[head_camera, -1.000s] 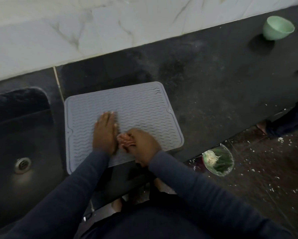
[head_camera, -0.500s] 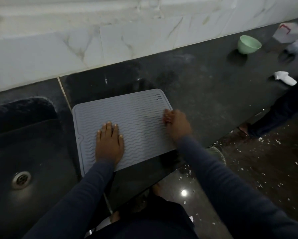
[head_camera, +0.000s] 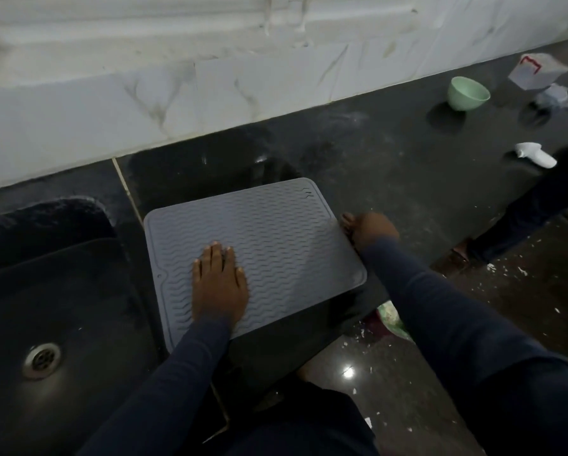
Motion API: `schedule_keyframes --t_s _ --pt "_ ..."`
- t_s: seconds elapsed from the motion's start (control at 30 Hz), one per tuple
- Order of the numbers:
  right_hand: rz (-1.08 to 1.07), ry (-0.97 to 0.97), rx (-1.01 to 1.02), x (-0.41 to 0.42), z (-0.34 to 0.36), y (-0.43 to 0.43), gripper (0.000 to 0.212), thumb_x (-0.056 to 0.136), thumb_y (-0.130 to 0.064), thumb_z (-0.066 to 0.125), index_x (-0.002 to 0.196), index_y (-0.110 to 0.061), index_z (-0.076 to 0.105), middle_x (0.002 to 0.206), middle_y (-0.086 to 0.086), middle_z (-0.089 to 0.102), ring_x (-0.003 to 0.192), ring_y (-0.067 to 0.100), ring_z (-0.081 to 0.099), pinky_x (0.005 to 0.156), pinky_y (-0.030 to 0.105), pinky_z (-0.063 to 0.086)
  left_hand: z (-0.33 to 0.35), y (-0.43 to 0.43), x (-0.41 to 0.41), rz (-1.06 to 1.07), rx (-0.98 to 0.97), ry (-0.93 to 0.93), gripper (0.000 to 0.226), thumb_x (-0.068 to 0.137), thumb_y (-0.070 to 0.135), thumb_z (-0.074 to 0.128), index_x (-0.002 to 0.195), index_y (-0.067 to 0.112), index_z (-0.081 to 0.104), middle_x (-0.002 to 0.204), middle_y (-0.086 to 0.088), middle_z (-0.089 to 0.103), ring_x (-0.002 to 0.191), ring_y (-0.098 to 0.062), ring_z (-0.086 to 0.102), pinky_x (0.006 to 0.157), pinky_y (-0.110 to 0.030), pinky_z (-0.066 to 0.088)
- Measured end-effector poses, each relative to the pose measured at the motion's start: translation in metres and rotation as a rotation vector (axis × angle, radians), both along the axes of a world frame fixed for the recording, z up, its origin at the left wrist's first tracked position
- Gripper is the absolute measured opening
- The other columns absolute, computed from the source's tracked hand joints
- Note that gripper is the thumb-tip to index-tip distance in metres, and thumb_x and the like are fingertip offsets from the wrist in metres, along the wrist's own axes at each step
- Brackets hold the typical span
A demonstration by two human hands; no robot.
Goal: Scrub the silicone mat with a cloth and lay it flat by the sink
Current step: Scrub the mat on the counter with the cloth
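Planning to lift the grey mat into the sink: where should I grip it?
Probably the thin rim at the near right corner of the silicone mat, coming from the right: it lies flat, that corner nears the counter edge, and the left hand presses its middle.

1. The mat (head_camera: 269, 245) lies flat on the surface (head_camera: 391, 179), just right of the sink (head_camera: 55, 307).
2. The left hand (head_camera: 218, 284) rests flat on the mat's near-left part, and the right hand (head_camera: 368, 230) is at its right edge.
3. The bowl (head_camera: 468, 93) stands far right by the wall (head_camera: 210, 93), well apart from the mat.
4. A carton (head_camera: 536, 72) lies right of the bowl.
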State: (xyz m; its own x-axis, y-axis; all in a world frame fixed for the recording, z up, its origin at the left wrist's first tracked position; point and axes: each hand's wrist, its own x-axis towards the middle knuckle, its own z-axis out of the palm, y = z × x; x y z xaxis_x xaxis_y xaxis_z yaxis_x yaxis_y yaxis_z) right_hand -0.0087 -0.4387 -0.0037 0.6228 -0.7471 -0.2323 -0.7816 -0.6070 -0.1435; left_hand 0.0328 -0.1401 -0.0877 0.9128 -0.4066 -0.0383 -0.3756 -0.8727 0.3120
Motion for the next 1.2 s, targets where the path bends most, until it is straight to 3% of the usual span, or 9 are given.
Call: schedule_keyframes --t_s 0.13,0.3,0.47,0.6,0.77,0.9,1.03,1.13,1.2 --pt "0.448 -0.264 0.008 0.039 0.006 0.083 0.049 0.09 -0.055 0.051 0.134 -0.033 0.05 0.119 -0.001 0.061 0.108 0.02 0.06 0.094 0.036 0.048 0.0 -0.003 0.0 0.017 0.017 -0.024 0.061 0.095 0.038 0.019 0.148 0.011 0.029 0.156 -0.015 0.022 0.145 -0.03 0.017 0.118 -0.047 0.006" --pt "0.72 -0.021 0.063 0.037 -0.022 0.195 0.045 0.098 -0.042 0.041 0.143 -0.035 0.038 0.146 0.008 0.038 0.131 0.033 0.038 0.108 0.051 0.028 -0.001 -0.001 0.002 -0.053 0.026 -0.024 0.067 0.091 0.044 0.027 0.15 0.013 0.023 0.156 -0.013 0.022 0.142 -0.031 0.021 0.116 -0.049 0.009" --pt "0.496 0.001 -0.023 0.03 -0.018 0.072 0.069 0.08 -0.076 0.043 0.139 -0.041 0.043 0.134 0.004 0.05 0.121 0.03 0.051 0.097 0.039 0.037 0.0 -0.001 0.001 -0.006 0.013 0.0 0.063 0.094 0.039 0.016 0.15 0.011 0.025 0.158 -0.013 0.018 0.146 -0.027 0.014 0.118 -0.044 0.001" --pt "0.13 0.087 0.045 0.05 -0.002 0.018 0.05 0.091 -0.054 0.041 0.131 -0.028 0.055 0.128 0.014 0.06 0.109 0.035 0.061 0.092 0.042 0.049 -0.003 0.0 0.001 0.007 -0.006 -0.009 0.061 0.095 0.038 0.019 0.149 0.012 0.027 0.157 -0.013 0.02 0.145 -0.027 0.015 0.118 -0.043 0.0" --pt "0.515 -0.334 0.3 0.096 0.015 0.144 0.041 0.095 -0.049 0.045 0.135 -0.038 0.048 0.13 0.0 0.053 0.112 0.021 0.055 0.099 0.038 0.044 0.002 -0.001 0.002 0.006 -0.026 -0.009 0.06 0.094 0.038 0.023 0.147 0.011 0.033 0.155 -0.015 0.026 0.143 -0.03 0.021 0.118 -0.047 0.008" --pt "0.592 -0.119 0.492 0.11 -0.002 0.214 0.047 0.097 -0.048 0.044 0.136 -0.022 0.049 0.138 0.007 0.049 0.127 0.03 0.046 0.1 0.038 0.037 0.0 0.0 0.001 -0.04 -0.018 -0.02 0.065 0.091 0.044 0.022 0.149 0.014 0.027 0.155 -0.013 0.026 0.143 -0.032 0.02 0.118 -0.048 0.009" --pt "0.613 -0.162 0.253 0.124 -0.021 0.154 0.054 0.091 -0.065 0.041 0.126 -0.025 0.054 0.121 0.001 0.058 0.112 0.025 0.056 0.093 0.035 0.039 0.0 -0.002 0.001 0.035 -0.015 -0.033 0.059 0.095 0.039 0.024 0.146 0.012 0.033 0.154 -0.013 0.029 0.143 -0.028 0.023 0.118 -0.046 0.011" --pt "0.599 -0.143 0.174 0.121 -0.016 0.072 0.03 0.097 -0.047 0.04 0.12 -0.04 0.058 0.103 -0.01 0.058 0.1 0.012 0.061 0.078 0.021 0.041 0.001 -0.003 0.0 0.047 -0.028 -0.027 0.058 0.094 0.039 0.026 0.145 0.012 0.037 0.154 -0.012 0.029 0.142 -0.027 0.023 0.118 -0.044 0.01" --pt "0.439 -0.111 0.123 0.12 -0.012 0.022 0.031 0.096 -0.052 0.039 0.12 -0.042 0.057 0.113 0.002 0.057 0.101 0.023 0.06 0.081 0.032 0.042 0.003 -0.004 0.0 0.055 -0.033 -0.026 0.058 0.094 0.039 0.026 0.144 0.012 0.038 0.154 -0.011 0.03 0.142 -0.027 0.025 0.117 -0.043 0.01"
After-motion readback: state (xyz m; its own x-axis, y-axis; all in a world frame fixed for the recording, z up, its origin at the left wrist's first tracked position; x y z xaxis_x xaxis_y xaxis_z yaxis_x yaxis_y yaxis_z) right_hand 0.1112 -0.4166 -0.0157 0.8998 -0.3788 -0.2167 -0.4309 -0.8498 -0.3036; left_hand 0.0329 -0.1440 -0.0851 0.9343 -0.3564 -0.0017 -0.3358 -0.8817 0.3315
